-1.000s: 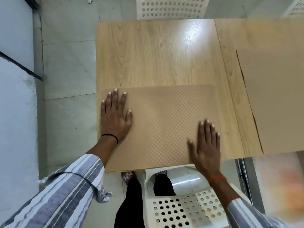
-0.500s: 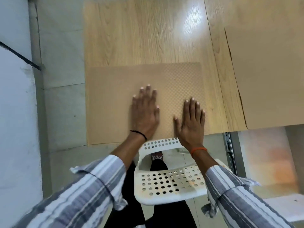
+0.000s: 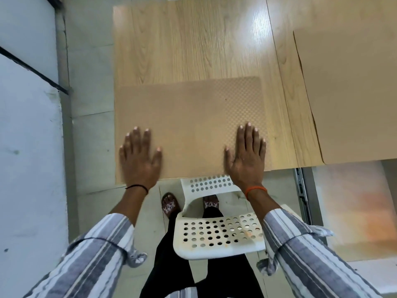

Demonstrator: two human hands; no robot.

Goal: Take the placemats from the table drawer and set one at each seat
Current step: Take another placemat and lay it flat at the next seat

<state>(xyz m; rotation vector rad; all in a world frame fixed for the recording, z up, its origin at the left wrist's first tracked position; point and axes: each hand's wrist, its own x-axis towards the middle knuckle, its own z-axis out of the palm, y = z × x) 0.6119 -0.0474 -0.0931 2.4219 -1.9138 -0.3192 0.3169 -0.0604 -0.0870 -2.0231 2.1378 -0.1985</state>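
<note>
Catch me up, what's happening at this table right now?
A person is laying placemats. Both hands lie flat with fingers straight on a tan placemat at the near edge of the wooden table: the left hand near its left end, the right hand near its right end. A white perforated chair stands at that seat. A second placemat already lies further right.

Left hand [image 3: 139, 157]: half a second ago flat near the middle of the placemat [image 3: 191, 125]; now flat on its left end, by the desk's [image 3: 193, 44] near-left corner.
Right hand [image 3: 247, 155]: moved apart from the left, now flat on the placemat's right end, at the desk's near edge.
</note>
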